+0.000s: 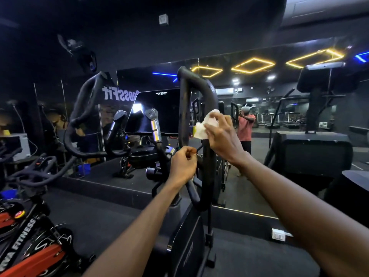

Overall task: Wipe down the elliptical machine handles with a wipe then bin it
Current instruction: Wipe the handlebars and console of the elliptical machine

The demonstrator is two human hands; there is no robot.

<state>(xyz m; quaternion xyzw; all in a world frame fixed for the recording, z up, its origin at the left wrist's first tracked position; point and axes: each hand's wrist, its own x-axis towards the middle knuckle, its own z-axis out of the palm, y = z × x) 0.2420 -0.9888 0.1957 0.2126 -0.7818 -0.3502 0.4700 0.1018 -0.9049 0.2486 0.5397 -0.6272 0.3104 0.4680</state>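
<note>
The elliptical's right handle (184, 108) is a tall black loop at the centre. Its left handle (83, 108) curves up at the left. My right hand (221, 134) holds a crumpled white wipe (203, 126) against the right side of the loop, about halfway up. My left hand (182, 166) sits lower, fingers curled against the bar near the loop's base; whether it pinches something small I cannot tell. Two short inner grips with silver bands (154, 126) stand in front of the dark console screen (157, 110).
A wall mirror (279, 108) runs behind the machine and reflects the gym and a person in a red shirt. A red and black spin bike (30, 246) stands at the lower left. Another black machine (315, 148) is at the right. No bin is in view.
</note>
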